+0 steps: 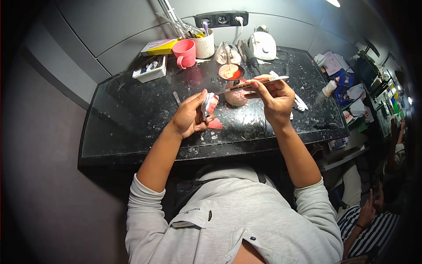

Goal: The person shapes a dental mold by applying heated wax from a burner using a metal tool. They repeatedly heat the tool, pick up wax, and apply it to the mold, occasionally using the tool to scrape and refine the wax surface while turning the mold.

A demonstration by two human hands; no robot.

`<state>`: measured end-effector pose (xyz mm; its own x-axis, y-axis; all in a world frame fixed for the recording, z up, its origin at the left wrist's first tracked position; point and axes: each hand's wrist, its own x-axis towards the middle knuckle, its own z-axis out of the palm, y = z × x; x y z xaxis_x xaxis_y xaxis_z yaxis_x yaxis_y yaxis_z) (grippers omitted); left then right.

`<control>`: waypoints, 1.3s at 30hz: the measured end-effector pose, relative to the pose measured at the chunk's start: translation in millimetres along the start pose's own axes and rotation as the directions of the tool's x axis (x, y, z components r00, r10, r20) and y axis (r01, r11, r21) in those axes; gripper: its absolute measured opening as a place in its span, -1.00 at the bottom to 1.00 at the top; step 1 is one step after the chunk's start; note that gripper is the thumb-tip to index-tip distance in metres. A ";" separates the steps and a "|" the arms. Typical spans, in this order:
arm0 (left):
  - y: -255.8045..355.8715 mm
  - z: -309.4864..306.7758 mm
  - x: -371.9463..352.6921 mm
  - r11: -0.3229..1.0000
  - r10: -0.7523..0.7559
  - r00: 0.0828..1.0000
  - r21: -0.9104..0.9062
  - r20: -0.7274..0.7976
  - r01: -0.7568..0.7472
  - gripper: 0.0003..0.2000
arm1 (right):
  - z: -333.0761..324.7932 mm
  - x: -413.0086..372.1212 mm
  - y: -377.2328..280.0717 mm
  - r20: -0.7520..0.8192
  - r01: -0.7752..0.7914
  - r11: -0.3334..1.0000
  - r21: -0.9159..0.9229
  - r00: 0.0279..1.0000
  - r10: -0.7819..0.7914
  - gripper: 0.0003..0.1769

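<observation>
My left hand [185,118] is closed around a white dental cast [205,107] with pink wax [213,104] along it. Between the fingers and thumb of my right hand [278,100] is a wax knife [239,87], held nearly level. Its thin metal tip points left, close to the top of the cast; the other end sticks out past my fingers. Beneath the knife sits a rounded, speckled vessel [237,98], with a small round pan of red and pink wax [230,72] just above it. A flat pink wax piece [215,124] lies by my left fingers.
A pink mug [184,53], a white tray [150,70] and a holder with tools [203,46] stand at the back left. A black handpiece [250,58] and a white device [263,45] are behind. A white bottle [329,88] stands right; another person's hand [367,213] shows lower right.
</observation>
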<state>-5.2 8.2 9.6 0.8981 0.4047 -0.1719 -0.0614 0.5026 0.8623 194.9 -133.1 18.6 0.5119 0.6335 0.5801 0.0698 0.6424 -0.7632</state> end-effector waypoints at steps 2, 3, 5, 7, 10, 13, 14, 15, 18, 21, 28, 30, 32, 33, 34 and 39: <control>0.2 -0.2 0.0 1.000 0.003 1.000 0.009 0.004 -0.003 -0.56 | -0.9 1.7 -0.3 -0.025 -0.018 1.000 0.008 1.000 0.018 -0.84; 0.4 -0.2 0.1 1.000 0.005 1.000 0.017 0.008 -0.006 -0.57 | -1.4 2.5 -0.6 -0.051 -0.036 0.999 0.016 0.998 0.037 -0.85; 0.6 -0.7 -0.1 1.000 0.001 1.000 0.010 0.002 -0.001 -0.57 | -2.2 4.3 -3.0 -0.079 -0.053 0.998 0.035 0.995 0.056 -0.85; -0.5 -4.3 3.1 1.000 -0.018 1.000 0.008 0.007 0.018 -0.59 | -5.6 7.4 -3.4 -0.134 -0.049 0.998 0.044 0.989 0.054 -0.91; -4.8 -10.9 6.0 0.997 0.079 0.993 -0.026 0.084 -0.077 -0.59 | -9.3 9.7 -6.4 -0.227 -0.080 0.996 -0.027 0.971 0.072 -0.94; -5.6 -14.5 9.8 0.990 0.121 0.992 -0.074 0.037 -0.118 -0.65 | -19.4 14.0 1.0 -0.268 -0.074 0.997 -0.023 0.961 0.065 -0.93; -2.7 -16.0 7.3 0.993 0.116 0.990 -0.030 0.076 -0.114 -0.65 | -21.4 15.4 9.5 -0.281 -0.038 0.999 -0.033 0.959 0.027 -0.92; -1.0 -14.2 5.8 0.992 0.120 0.988 0.015 0.101 -0.123 -0.64 | -26.3 15.7 16.0 -0.281 -0.004 0.999 -0.032 0.960 -0.005 -0.92; -3.6 -2.7 4.3 0.991 0.135 0.990 0.019 -0.025 -0.135 -0.65 | -29.1 11.7 0.5 -0.321 -0.089 0.992 -0.092 0.945 0.055 -0.93; -4.5 1.6 4.4 0.990 0.139 0.989 0.007 -0.038 -0.139 -0.64 | -32.4 12.7 4.3 -0.335 -0.056 0.984 -0.170 0.942 -0.004 -0.93; -1.8 1.1 3.3 0.992 0.099 0.993 -0.074 -0.069 -0.105 -0.64 | -31.9 11.7 -1.4 -0.339 -0.057 0.983 -0.176 0.941 -0.006 -0.91; -4.2 -14.4 8.5 0.992 0.056 0.998 -0.110 0.021 -0.053 -0.63 | -32.2 11.4 -1.2 -0.337 -0.052 0.983 -0.176 0.941 -0.011 -0.91; -8.4 -20.5 10.9 0.992 0.066 0.998 -0.107 0.009 -0.064 -0.62 | -33.5 12.2 0.4 -0.338 -0.063 0.978 -0.199 0.941 -0.008 -0.92; -7.8 -20.5 9.6 0.992 0.077 0.997 -0.104 -0.003 -0.077 -0.61 | -32.7 12.7 0.1 -0.343 -0.046 0.988 -0.148 0.939 -0.008 -0.91; -4.7 -12.7 5.0 0.995 0.076 0.997 -0.059 0.008 -0.076 -0.60 | -33.2 13.1 -0.7 -0.327 -0.061 0.990 -0.128 0.945 0.016 -0.91; -1.8 -11.0 4.2 0.993 0.045 0.998 -0.108 0.043 -0.040 -0.58 | -35.2 18.6 7.4 -0.340 0.058 0.988 -0.144 0.935 -0.104 -0.95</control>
<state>-6.1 17.4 2.1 0.9125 0.3934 -0.1122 -0.1441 0.5658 0.8118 235.1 -131.8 13.6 0.7622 0.3785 0.5252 0.2222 0.6091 -0.7614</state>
